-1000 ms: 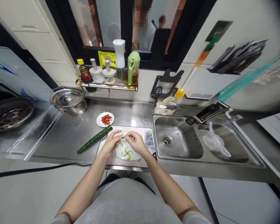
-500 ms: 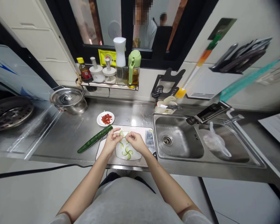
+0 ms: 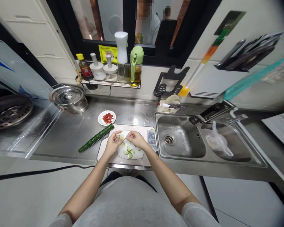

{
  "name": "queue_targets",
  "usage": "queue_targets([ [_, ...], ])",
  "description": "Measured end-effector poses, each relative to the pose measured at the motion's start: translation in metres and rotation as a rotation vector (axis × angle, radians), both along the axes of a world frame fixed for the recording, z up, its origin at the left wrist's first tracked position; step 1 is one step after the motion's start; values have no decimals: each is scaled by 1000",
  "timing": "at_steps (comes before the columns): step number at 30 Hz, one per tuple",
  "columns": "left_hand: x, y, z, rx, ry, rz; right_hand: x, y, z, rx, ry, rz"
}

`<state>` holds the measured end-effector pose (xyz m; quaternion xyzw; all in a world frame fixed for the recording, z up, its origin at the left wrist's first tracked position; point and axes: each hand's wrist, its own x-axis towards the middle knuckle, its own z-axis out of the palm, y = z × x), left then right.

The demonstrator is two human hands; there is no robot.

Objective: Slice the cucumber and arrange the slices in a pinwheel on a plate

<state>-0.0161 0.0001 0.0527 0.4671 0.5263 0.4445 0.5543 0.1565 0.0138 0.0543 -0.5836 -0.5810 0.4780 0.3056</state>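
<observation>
A white plate [image 3: 136,154] lies on the pale cutting board [image 3: 115,161]; thin cucumber slices [image 3: 128,152] form a curved pinwheel on it. Over the plate's upper left part, my left hand [image 3: 113,142] pinches a small cucumber slice. Close beside it on the right, my right hand [image 3: 136,139] has thumb and fingers pressed together at the slices, but what they hold is too small to tell. A long cucumber [image 3: 96,138] rests left of the board, its tip at the board's corner. The knife blade [image 3: 151,140] lies flat on the board's right side.
Behind the board stands a white dish of red pieces [image 3: 108,118]. A lidded steel pot [image 3: 73,100] is at the left. The double sink [image 3: 182,135] lies to the right, with a plastic bag [image 3: 217,142] in its farther basin. Seasoning bottles [image 3: 122,60] line a wall rack.
My hands have shifted slightly over the plate, and my left fingers have curled in a little. The whole view has moved slightly. The pinwheel of slices looks unchanged.
</observation>
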Motion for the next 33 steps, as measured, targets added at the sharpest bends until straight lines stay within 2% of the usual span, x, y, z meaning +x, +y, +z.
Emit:
queue_targets([
  [6,-5,-3,-22,1,294,19,-8,8,-9,-8,-249,98],
  [13,-10,-5,-39,-6,631,-74,-17,11,-11,-61,-496,194],
  [21,-11,-4,-38,31,934,-177,-29,14,-17,-51,-675,275],
  [33,-10,-5,-42,87,1043,-231,-32,15,-34,-40,-726,306],
])
